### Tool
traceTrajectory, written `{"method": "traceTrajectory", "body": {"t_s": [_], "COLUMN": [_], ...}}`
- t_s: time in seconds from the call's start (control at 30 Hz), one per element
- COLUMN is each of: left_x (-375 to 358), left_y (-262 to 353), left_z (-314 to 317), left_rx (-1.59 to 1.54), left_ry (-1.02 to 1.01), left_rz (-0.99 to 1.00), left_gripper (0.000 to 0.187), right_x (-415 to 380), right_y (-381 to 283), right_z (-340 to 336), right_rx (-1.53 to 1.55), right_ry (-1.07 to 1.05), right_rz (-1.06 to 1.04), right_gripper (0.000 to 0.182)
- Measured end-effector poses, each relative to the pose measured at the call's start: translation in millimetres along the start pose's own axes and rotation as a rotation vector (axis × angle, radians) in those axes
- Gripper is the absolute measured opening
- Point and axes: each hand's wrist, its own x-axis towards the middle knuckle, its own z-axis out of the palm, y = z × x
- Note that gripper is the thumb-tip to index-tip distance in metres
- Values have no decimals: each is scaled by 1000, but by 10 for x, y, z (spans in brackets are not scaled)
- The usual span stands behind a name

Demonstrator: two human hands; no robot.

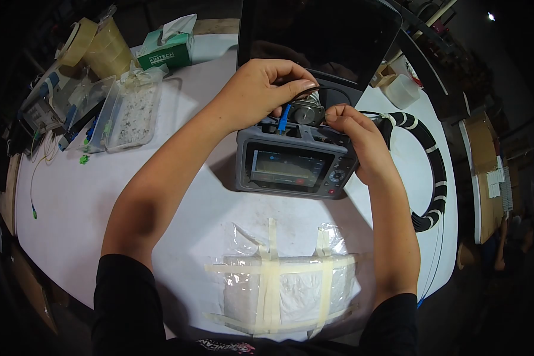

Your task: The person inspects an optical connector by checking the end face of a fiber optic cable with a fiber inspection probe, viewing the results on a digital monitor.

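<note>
A grey instrument (296, 169) with a small lit screen and a round keypad stands on the table. A round metal part (305, 114) sits in its open top. Beside that, a blue fiber connector (283, 121) stands upright. My left hand (264, 89) is closed in a pinch over the top, near a thin black cable (336, 91) that arcs to the right; what lies between its fingertips is hidden. At the right end of the metal part, my right hand (362, 133) has its thumb and fingertips together; I cannot make out what they hold.
Behind the instrument stands a large dark screen (320, 35). A coiled black cable bundle (439, 172) lies right. On the left are a clear plastic tray (133, 113), a green tissue box (172, 50) and tape rolls (104, 50). Plastic-covered padding (291, 291) is taped down in front.
</note>
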Motion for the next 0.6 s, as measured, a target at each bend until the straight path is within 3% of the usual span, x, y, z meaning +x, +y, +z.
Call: {"method": "traceTrajectory", "body": {"t_s": [0.6], "left_x": [-10], "left_y": [20], "left_z": [-4], "left_rx": [19], "left_ry": [8], "left_rz": [11], "left_gripper": [19], "right_x": [-10], "right_y": [-17], "right_z": [-6], "right_rx": [-18], "right_ry": [-19], "right_rz": [-6], "right_gripper": [17]}}
